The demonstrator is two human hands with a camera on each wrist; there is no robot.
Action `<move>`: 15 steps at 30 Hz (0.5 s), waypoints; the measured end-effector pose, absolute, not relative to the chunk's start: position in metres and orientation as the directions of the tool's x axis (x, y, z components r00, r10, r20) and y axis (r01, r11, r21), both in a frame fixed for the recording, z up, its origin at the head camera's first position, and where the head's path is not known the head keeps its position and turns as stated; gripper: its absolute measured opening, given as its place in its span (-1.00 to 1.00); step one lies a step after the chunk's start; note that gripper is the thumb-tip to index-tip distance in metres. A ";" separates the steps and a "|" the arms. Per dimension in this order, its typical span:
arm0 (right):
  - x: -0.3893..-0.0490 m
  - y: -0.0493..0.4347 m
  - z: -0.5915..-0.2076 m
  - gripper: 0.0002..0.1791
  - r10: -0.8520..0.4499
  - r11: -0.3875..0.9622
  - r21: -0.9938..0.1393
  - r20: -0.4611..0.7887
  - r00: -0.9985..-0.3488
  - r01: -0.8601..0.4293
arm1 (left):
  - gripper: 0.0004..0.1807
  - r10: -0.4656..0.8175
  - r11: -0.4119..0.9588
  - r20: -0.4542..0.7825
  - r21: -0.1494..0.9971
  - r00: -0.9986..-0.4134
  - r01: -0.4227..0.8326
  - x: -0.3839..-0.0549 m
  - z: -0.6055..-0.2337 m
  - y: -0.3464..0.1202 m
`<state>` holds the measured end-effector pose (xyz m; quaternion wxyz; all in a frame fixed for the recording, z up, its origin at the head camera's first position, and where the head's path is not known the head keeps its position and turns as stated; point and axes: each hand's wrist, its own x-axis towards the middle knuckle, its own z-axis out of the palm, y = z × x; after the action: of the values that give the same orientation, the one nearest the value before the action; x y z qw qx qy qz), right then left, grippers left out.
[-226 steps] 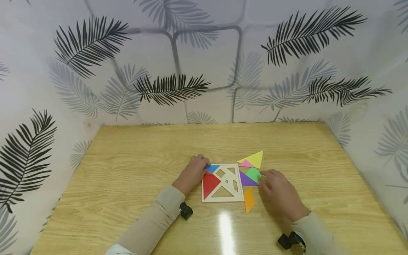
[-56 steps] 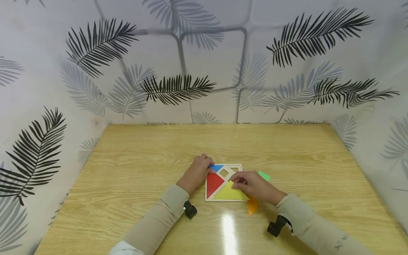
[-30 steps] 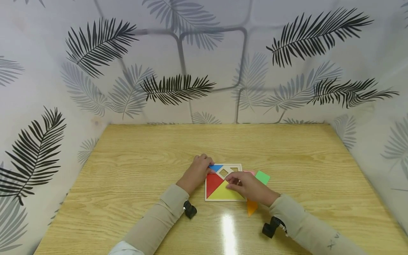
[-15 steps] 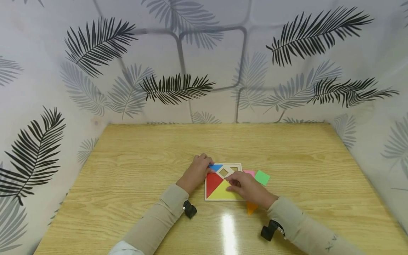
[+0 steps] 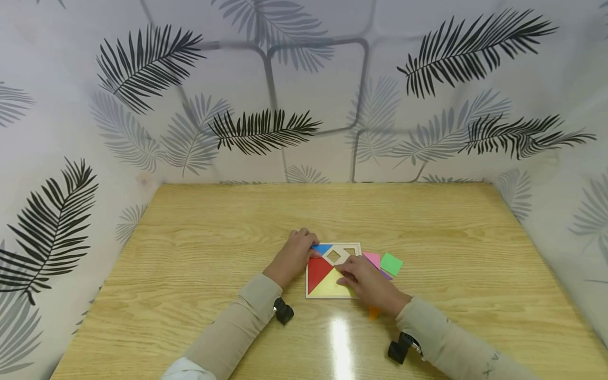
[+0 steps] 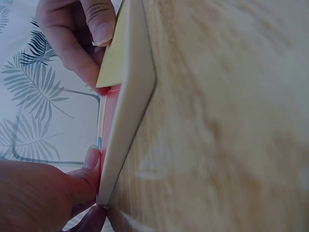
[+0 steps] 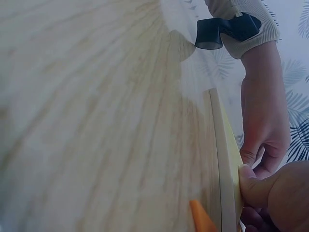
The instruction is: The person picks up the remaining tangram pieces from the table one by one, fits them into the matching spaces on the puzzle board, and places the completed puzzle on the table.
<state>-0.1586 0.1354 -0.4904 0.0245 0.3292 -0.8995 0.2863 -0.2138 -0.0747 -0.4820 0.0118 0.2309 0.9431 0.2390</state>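
A pale tangram board [image 5: 343, 248] lies on the table, with a red triangle [image 5: 318, 274] and a blue triangle [image 5: 323, 248] set in it. My left hand [image 5: 292, 257] grips the board's left edge, its thumb on the upper face in the left wrist view. Over the board's near part lies a yellow triangle [image 5: 328, 288], which my right hand [image 5: 369, 281] pinches between thumb and fingers. In the left wrist view the yellow triangle [image 6: 116, 58] stands slightly proud of the red one. The right hand hides the board's right side.
Right of the board lie a pink triangle [image 5: 372, 258], a green square [image 5: 391, 264] and a partly covered purple triangle [image 5: 386, 274]. An orange piece [image 5: 374, 313] shows below my right hand. The wooden table [image 5: 228, 227] meets a leaf-patterned backdrop [image 5: 309, 158] behind.
The yellow triangle has come from the table beyond the pink piece onto the board, carried by my right hand, then shifted slightly left. The left hand keeps its grip on the board.
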 end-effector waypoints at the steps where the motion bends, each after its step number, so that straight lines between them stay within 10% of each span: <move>1: -0.158 0.135 -0.491 -0.72 -0.581 0.624 -0.488 0.233 -0.780 -0.610 | -0.74 0.440 0.781 0.086 0.455 -0.894 0.428 -0.214 -0.482 -0.075; 15: -0.157 0.135 -0.491 -0.61 -0.605 0.628 -0.439 0.243 -0.758 -0.642 | -0.74 0.429 0.780 0.071 0.474 -0.900 0.409 -0.212 -0.479 -0.074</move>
<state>-0.1571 0.1351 -0.4907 0.0359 0.3458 -0.9016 0.2573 -0.2125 -0.0737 -0.4791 0.0202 0.2221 0.9431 0.2466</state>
